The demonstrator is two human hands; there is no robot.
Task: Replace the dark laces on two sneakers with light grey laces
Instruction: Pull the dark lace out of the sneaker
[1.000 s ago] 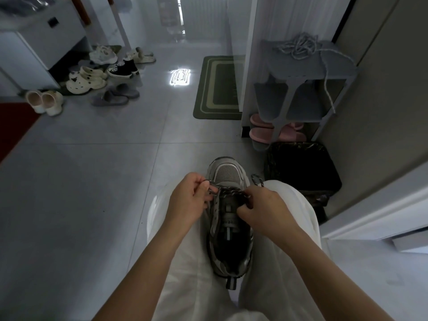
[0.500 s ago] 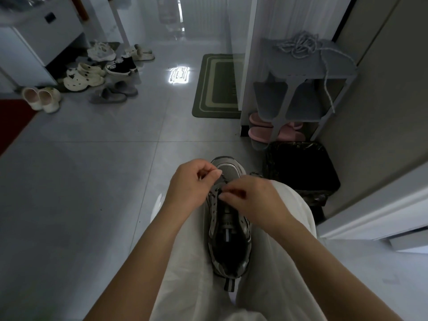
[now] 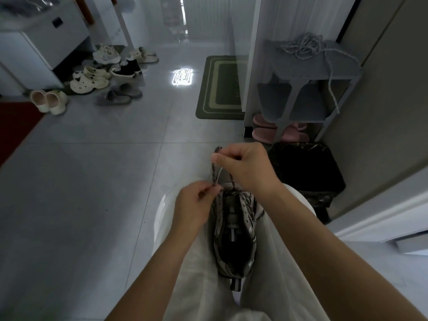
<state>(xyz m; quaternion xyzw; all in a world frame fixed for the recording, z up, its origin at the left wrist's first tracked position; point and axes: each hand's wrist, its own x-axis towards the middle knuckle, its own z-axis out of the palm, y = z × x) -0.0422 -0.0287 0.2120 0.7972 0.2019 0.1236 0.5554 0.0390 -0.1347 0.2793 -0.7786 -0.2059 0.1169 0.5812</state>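
Note:
A grey and black sneaker [image 3: 235,237] lies wedged between my knees, toe pointing away from me. A dark speckled lace [image 3: 213,172] runs up out of its front eyelets. My right hand [image 3: 245,169] is raised above the toe and pinches the lace near its end. My left hand [image 3: 196,205] sits at the sneaker's left front edge and pinches the same lace lower down by the eyelets. More dark lace hangs loose over the sneaker's right side. A bundle of light grey laces [image 3: 303,48] lies on top of the grey shoe rack, one strand dangling down its side.
The grey shoe rack [image 3: 324,70] stands ahead on the right with pink slippers [image 3: 266,130] below it. A black-lined bin [image 3: 303,167] sits right beside my right knee. A green mat [image 3: 220,86] lies ahead. Several shoes and slippers [image 3: 92,79] are scattered at the far left.
My right hand has lifted up and away from the toe, drawing a length of dark lace out of the eyelets. My left hand stayed at the sneaker's left front.

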